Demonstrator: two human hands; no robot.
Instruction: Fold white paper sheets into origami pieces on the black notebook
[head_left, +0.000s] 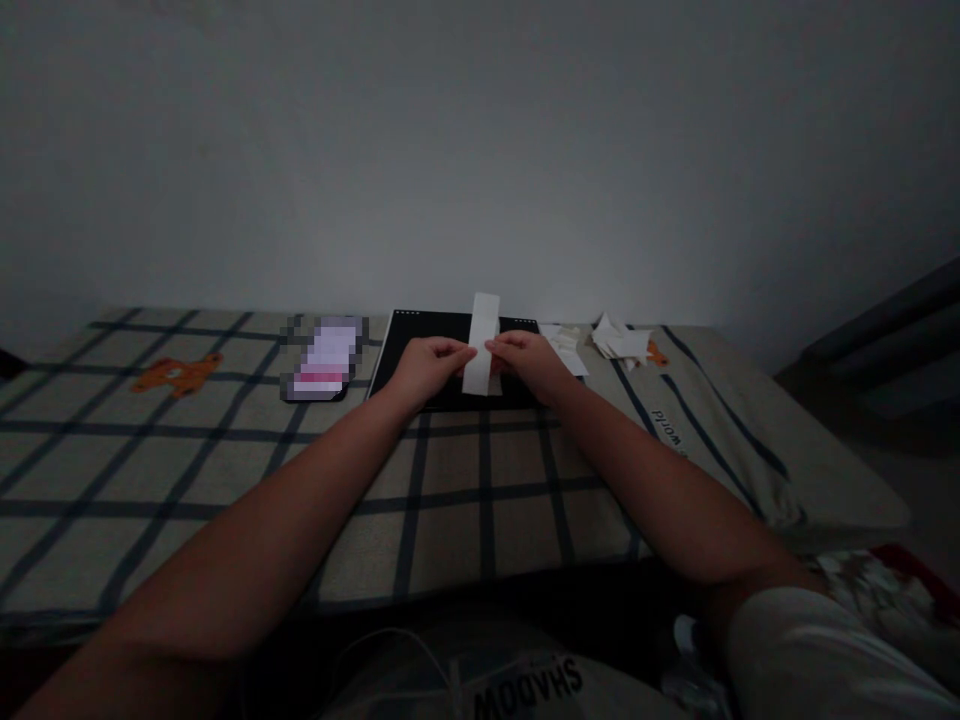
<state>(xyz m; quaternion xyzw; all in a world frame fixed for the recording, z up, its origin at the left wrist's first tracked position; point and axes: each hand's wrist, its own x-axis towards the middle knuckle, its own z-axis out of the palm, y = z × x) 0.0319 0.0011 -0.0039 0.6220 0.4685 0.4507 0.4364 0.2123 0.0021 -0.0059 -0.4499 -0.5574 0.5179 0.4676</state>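
The left hand (431,368) and right hand (526,358) each pinch one long edge of a folded white paper strip (486,315), fingertips closed on it, above the black-covered notepad (435,328). A light, level pinch on both edges should keep the paper straight; uneven pulling could skew or tear it.

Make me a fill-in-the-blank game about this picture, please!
1. The left hand and right hand pinch a paper strip coloured ____.
2. The flat rectangular object beneath the hands has a top that is mostly ____.
3. From the person's view, the phone lies to the ____ of that flat object.
4. The big letters on the clothing spell ____.

Missing words: white; black; left; SHADOW.
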